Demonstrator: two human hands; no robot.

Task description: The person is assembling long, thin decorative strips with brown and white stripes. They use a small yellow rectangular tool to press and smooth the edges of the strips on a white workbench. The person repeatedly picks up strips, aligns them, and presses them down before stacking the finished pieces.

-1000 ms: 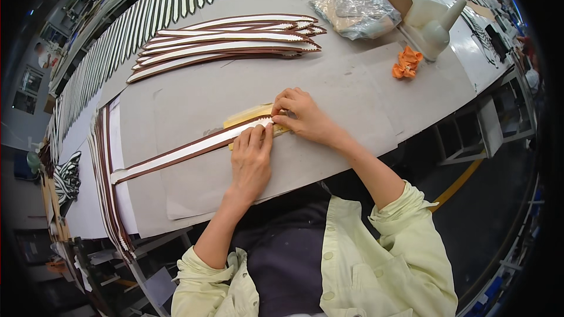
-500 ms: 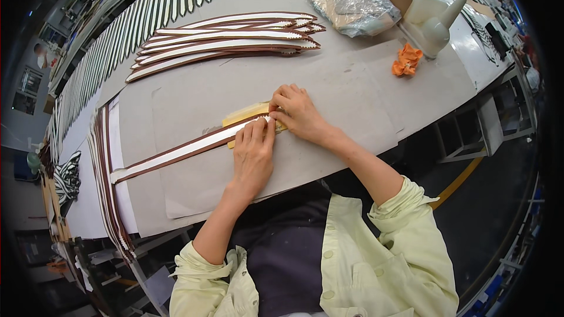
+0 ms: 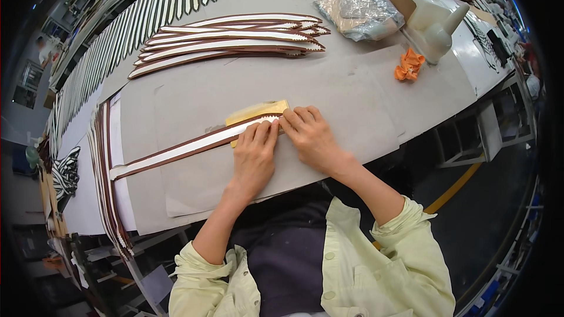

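Note:
A long brown-edged white strip point(image 3: 188, 148) lies slantwise across the table, its zigzag-cut end between my hands. My left hand point(image 3: 255, 155) bears on the strip just short of that end, its fingers close together over the lower brown edge. Around the very tip, the thumb and fingers of my right hand point(image 3: 312, 140) are pinched, and they partly hide it. Under the end of the strip sits a yellow block or pad point(image 3: 271, 107), visible above it and slightly beside my left fingertips.
A pile of similar brown-and-white strips point(image 3: 229, 41) lies beyond my hands. More hang over the left table edge point(image 3: 106, 158). Dark green-and-white strips point(image 3: 147, 29) line the far side. At the right are a plastic-wrapped bundle point(image 3: 361, 13), a cut-open whitish container point(image 3: 426, 23) and a crumpled orange piece point(image 3: 409, 64).
My right hand has shifted slightly right and toward me, staying at the strip's tip. More of the yellow pad shows now. My left hand has barely moved.

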